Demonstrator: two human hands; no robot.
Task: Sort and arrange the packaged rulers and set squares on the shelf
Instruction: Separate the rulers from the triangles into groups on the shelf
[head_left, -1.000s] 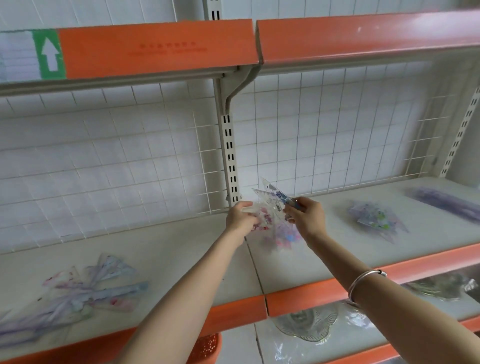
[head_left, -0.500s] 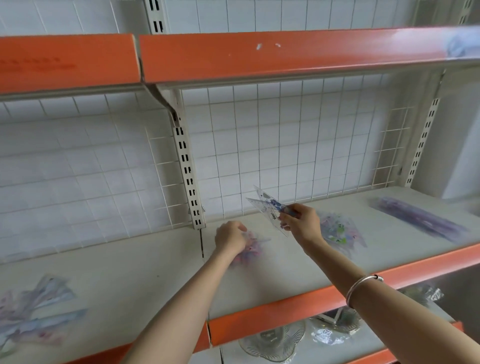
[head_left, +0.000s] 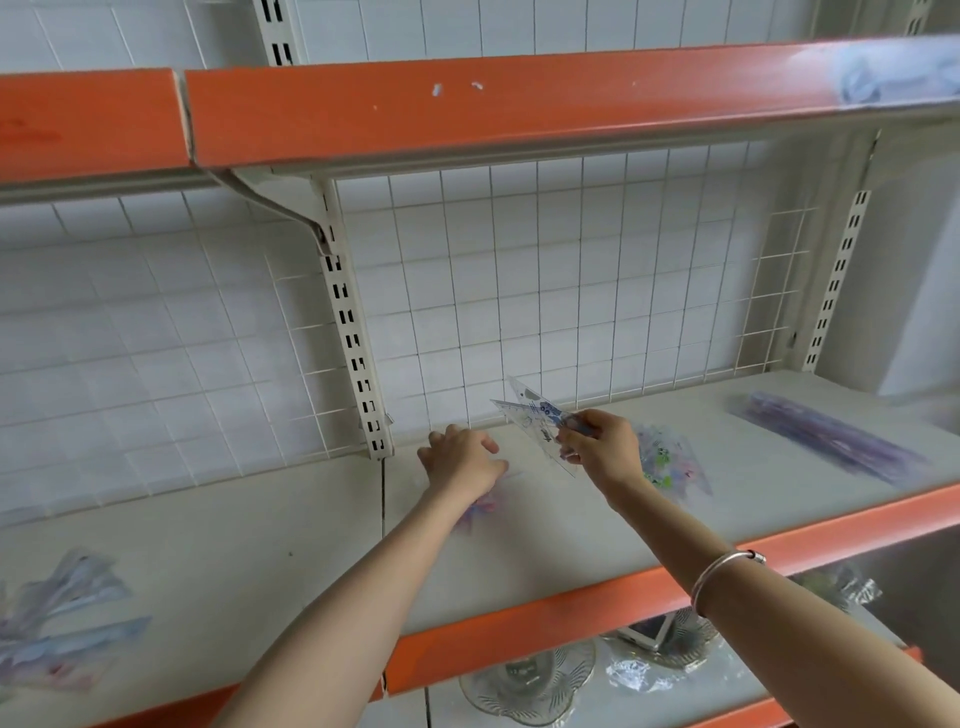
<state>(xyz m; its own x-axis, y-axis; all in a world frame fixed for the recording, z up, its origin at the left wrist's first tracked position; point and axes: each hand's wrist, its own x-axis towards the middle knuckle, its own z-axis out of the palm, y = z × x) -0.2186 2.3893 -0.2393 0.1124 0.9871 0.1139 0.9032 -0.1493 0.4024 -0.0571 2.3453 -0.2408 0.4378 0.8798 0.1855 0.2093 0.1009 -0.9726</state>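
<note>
My right hand pinches a clear packaged set square with blue print, held tilted above the shelf. My left hand lies palm down with spread fingers on a pink-and-blue packaged set square lying flat on the shelf, mostly hidden under the hand. Just right of my right hand lies another packaged set square with green and blue print. A bundle of purple packaged rulers lies at the far right. A loose heap of packaged rulers and set squares sits at the far left.
An orange-edged upper shelf hangs overhead. A wire grid back panel and a slotted upright stand behind the shelf. On the lower shelf there are wrapped glass dishes.
My left hand let go of the set squares held in the air, set the pink one on the shelf and now lies flat on it. The view swung right.
</note>
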